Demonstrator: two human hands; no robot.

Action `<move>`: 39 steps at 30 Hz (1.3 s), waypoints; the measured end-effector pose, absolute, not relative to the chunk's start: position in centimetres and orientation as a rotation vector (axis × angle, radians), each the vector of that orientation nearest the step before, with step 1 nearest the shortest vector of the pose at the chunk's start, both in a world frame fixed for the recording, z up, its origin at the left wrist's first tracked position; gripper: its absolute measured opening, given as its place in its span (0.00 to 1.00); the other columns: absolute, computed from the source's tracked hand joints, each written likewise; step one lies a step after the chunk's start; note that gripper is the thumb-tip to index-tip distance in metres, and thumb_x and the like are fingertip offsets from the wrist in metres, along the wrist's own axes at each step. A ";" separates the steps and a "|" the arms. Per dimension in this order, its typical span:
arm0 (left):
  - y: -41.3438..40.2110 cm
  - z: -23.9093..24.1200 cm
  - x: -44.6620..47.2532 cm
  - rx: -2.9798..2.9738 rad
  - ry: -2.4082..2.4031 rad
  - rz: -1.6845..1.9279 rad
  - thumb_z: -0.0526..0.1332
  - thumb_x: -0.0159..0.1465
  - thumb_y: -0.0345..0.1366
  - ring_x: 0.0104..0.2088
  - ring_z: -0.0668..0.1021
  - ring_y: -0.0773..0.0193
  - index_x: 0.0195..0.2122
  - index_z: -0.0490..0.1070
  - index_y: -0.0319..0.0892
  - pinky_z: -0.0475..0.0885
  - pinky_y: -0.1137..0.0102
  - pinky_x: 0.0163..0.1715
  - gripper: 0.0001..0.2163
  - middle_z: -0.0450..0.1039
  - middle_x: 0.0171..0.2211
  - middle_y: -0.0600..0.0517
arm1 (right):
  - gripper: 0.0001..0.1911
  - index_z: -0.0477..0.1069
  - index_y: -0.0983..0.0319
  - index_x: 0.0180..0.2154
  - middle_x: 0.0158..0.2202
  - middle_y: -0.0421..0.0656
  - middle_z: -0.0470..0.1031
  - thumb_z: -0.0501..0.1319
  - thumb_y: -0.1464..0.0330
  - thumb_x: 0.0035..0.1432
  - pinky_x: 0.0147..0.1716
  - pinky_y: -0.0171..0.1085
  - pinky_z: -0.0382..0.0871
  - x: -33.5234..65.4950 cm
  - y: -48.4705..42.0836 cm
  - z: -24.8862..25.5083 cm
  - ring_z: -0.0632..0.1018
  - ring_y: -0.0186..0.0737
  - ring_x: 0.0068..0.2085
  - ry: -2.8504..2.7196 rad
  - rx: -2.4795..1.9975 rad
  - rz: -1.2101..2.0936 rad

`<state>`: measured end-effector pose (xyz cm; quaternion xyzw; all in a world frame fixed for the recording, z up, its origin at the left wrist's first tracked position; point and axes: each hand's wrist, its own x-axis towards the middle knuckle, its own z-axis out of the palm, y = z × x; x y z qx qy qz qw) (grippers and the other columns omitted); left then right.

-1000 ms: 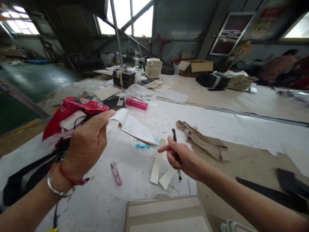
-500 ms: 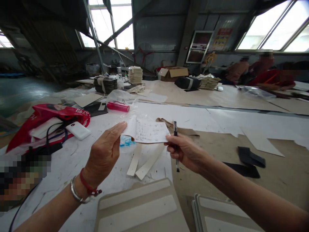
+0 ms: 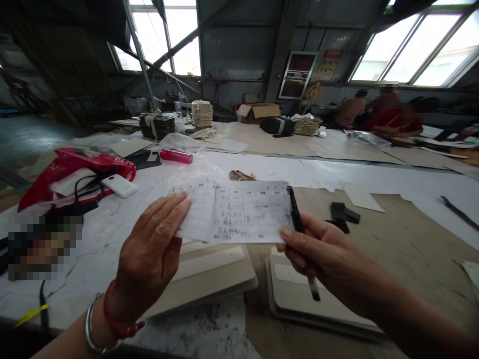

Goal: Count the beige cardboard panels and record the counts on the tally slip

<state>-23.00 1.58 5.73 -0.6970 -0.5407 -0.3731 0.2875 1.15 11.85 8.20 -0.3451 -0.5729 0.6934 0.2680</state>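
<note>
**Held: one ruled paper slip, with pen, over a cluttered work table**

1. Work table (image 3: 377,167): long, flat, covered in white paper sheeting and matt brown card; the near edge is scuffed and stained.
2. Red bag (image 3: 80,160): glossy plastic, crumpled, lying open at far left. A white rounded-rectangle device (image 3: 119,185) and black cords rest on it.
3. Two board stacks: beige, stiff, square-cornered card with paler strips on top. The left stack (image 3: 213,271) and right stack (image 3: 295,299) lie side by side on the table below the hands.
4. Left hand (image 3: 149,254): back to the camera, fingers straight and pressed together on the slip's left edge; the thumb is hidden. A smooth silver bangle (image 3: 91,331) and a red cord (image 3: 118,326) circle the wrist.
5. Right hand (image 3: 324,254): curled shut around the pen, thumb tip pinching the slip's lower right corner.
6. Paper slip (image 3: 239,212): thin, white, rectangular, creased down the middle, printed with a grid and filled in by hand. It is held flat between both hands, raised above the board stacks.
7. Pen (image 3: 295,212): slim, black, slanted, top end against the slip's right edge, tip pointing down over the right stack.
8. Pink tube (image 3: 175,156): smooth cylinder, lying beyond the slip beside clear film.
9. Black scraps (image 3: 344,213): small, flat, dull, on the brown card to the right.
</note>
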 end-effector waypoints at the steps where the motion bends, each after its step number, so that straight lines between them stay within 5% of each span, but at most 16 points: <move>1: 0.0 5.0 -22.0 -1.913 -1.396 -0.958 0.54 0.60 0.23 0.56 0.66 0.53 0.57 0.60 0.38 0.63 0.55 0.56 0.22 0.63 0.55 0.44 | 0.15 0.65 0.61 0.35 0.25 0.38 0.66 0.63 0.58 0.52 0.16 0.27 0.49 2.7 10.3 7.3 0.60 0.25 0.20 -1.563 -0.990 1.882; 8: -8.7 -4.0 -14.3 -2.212 -1.317 -0.724 0.48 0.63 0.20 0.57 0.63 0.48 0.53 0.65 0.31 0.59 0.52 0.57 0.18 0.63 0.55 0.43 | 0.17 0.64 0.62 0.35 0.25 0.38 0.66 0.57 0.55 0.56 0.20 0.30 0.54 12.0 1.1 -2.0 0.62 0.29 0.22 -1.725 -1.308 1.683; 13: -10.4 -9.3 -11.2 -2.253 -1.475 -0.644 0.46 0.63 0.20 0.59 0.61 0.51 0.54 0.65 0.37 0.53 0.55 0.59 0.20 0.61 0.57 0.48 | 0.16 0.66 0.63 0.35 0.25 0.39 0.68 0.54 0.57 0.56 0.21 0.31 0.57 15.0 -1.4 -6.3 0.66 0.32 0.23 -1.823 -1.403 1.424; 19: -10.8 -12.8 -9.8 -2.177 -1.767 -0.410 0.46 0.54 0.15 0.57 0.64 0.51 0.52 0.68 0.44 0.52 0.52 0.57 0.28 0.66 0.54 0.51 | 0.16 0.69 0.64 0.37 0.25 0.41 0.73 0.56 0.58 0.52 0.32 0.37 0.64 16.2 -2.9 -9.6 0.74 0.41 0.30 -1.742 -1.425 1.252; 23: -12.0 -13.2 -8.8 -2.082 -1.870 -0.454 0.46 0.56 0.17 0.59 0.61 0.51 0.56 0.63 0.44 0.52 0.50 0.57 0.28 0.59 0.58 0.47 | 0.17 0.70 0.64 0.37 0.24 0.42 0.73 0.57 0.59 0.49 0.25 0.35 0.62 16.2 -3.3 -11.3 0.73 0.40 0.26 -1.612 -1.420 1.223; 26: -13.8 -13.0 -7.4 -1.991 -2.033 -0.755 0.50 0.61 0.25 0.57 0.63 0.51 0.55 0.63 0.39 0.54 0.53 0.57 0.20 0.62 0.56 0.43 | 0.17 0.70 0.64 0.36 0.23 0.42 0.74 0.58 0.58 0.47 0.21 0.33 0.59 16.3 -3.4 -12.1 0.71 0.38 0.22 -1.526 -1.402 1.228; 30: -16.1 -12.8 -5.0 -1.676 -2.734 -1.650 0.61 0.57 0.38 0.48 0.67 0.50 0.39 0.72 0.38 0.56 0.55 0.55 0.12 0.68 0.42 0.43 | 0.19 0.70 0.65 0.37 0.23 0.43 0.74 0.59 0.57 0.47 0.18 0.32 0.57 16.6 -3.5 -13.1 0.70 0.36 0.21 -1.487 -1.376 1.258; 33: -16.3 -12.9 -3.5 -1.452 -3.129 -2.046 0.64 0.53 0.44 0.37 0.72 0.53 0.35 0.71 0.36 0.67 0.57 0.43 0.15 0.69 0.34 0.43 | 0.21 0.69 0.65 0.37 0.22 0.42 0.73 0.59 0.56 0.47 0.17 0.31 0.55 16.8 -3.5 -13.7 0.68 0.34 0.19 -1.474 -1.359 1.295; 35: -15.7 -13.0 -2.8 -1.327 -3.278 -2.264 0.63 0.55 0.46 0.34 0.73 0.57 0.38 0.69 0.34 0.70 0.63 0.35 0.18 0.70 0.34 0.42 | 0.21 0.68 0.65 0.38 0.21 0.41 0.72 0.59 0.55 0.47 0.16 0.31 0.54 17.0 -3.4 -14.0 0.66 0.32 0.17 -1.456 -1.340 1.332; 39: -13.5 -13.1 -1.7 -0.968 -3.228 -2.919 0.62 0.59 0.43 0.38 0.74 0.63 0.40 0.64 0.36 0.71 0.70 0.36 0.16 0.69 0.43 0.43 | 0.22 0.65 0.65 0.39 0.21 0.39 0.70 0.58 0.55 0.47 0.15 0.30 0.52 16.9 -3.6 -14.0 0.62 0.30 0.16 -1.410 -1.324 1.403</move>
